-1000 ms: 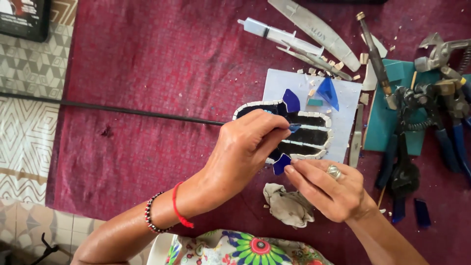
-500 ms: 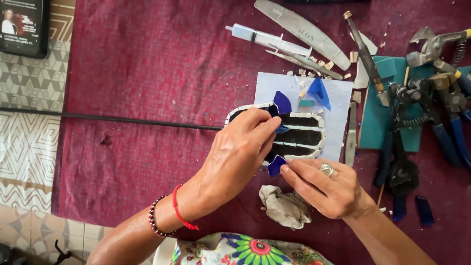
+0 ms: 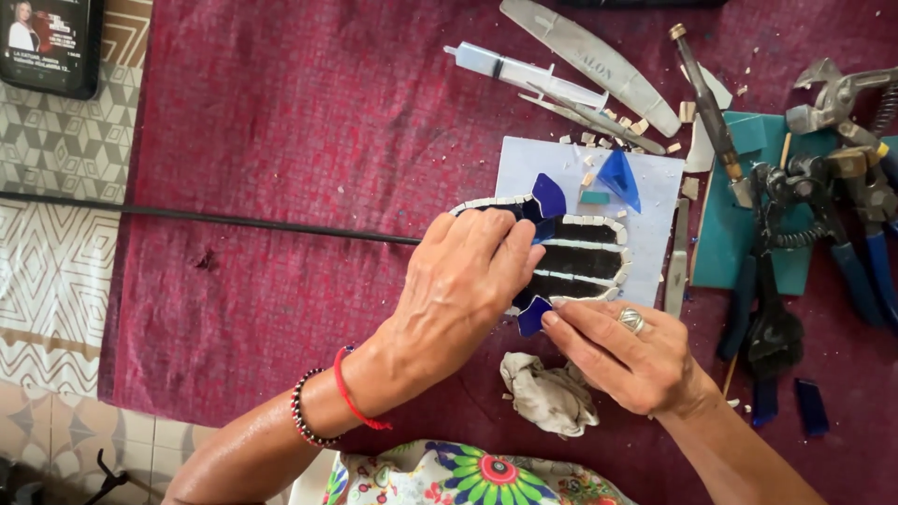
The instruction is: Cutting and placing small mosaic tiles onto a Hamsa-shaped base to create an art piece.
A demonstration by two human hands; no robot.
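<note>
A black oval mosaic piece edged with small white tiles lies on a pale blue sheet. My left hand rests on its left part, fingertips pressing near its middle. My right hand, wearing a ring, pinches a small dark blue glass shard against the piece's lower edge. Another dark blue shard sits at the piece's top, and a lighter blue triangle lies on the sheet above it.
On the maroon cloth are a crumpled rag, a syringe, a long metal file, tweezers, tile chips, and pliers and nippers on a teal mat at right. A black rod crosses left; a phone sits top left.
Both hands have stayed on the mosaic piece with only slight finger shifts around the blue shard at its lower edge. The view has shifted a little.
</note>
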